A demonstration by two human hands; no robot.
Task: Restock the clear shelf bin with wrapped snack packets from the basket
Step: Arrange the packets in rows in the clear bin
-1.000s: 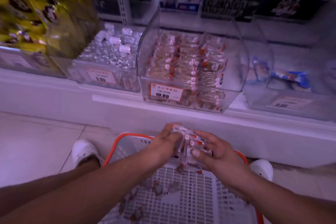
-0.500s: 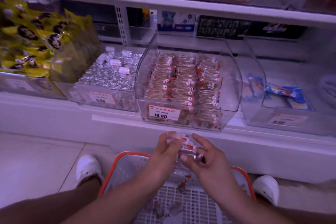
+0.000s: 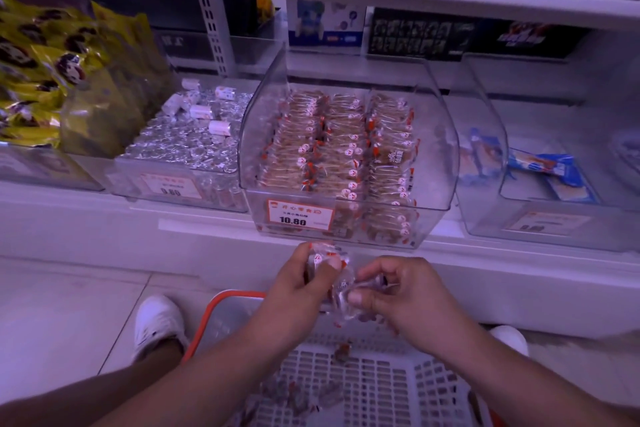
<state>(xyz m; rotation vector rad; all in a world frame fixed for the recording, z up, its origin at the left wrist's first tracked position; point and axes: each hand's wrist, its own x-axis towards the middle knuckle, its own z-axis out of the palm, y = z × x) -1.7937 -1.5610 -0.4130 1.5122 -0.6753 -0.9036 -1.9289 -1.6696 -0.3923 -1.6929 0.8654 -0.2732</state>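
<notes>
The clear shelf bin [image 3: 440, 135] stands on the low shelf straight ahead, holding three rows of wrapped snack packets [image 3: 343, 149] with red and white marks. Just below its front edge my left hand [image 3: 298, 291] grips a small bunch of the same packets [image 3: 323, 258]. My right hand [image 3: 405, 295] pinches clear wrapped packets [image 3: 343, 291] between thumb and fingers, touching the left hand's bunch. Under both hands sits the white slotted basket [image 3: 377, 385] with an orange rim, a few loose packets [image 3: 341, 352] lying on its floor.
A bin of silver-wrapped sweets [image 3: 187, 142] stands left of the snack bin, yellow bags [image 3: 45, 73] further left. A bin with blue packets [image 3: 547, 170] is on the right. My white shoes [image 3: 157, 322] flank the basket on the tiled floor.
Both hands rose from the basket with the packets toward the bin's front edge. The view tilted upward, showing more of the shelf above.
</notes>
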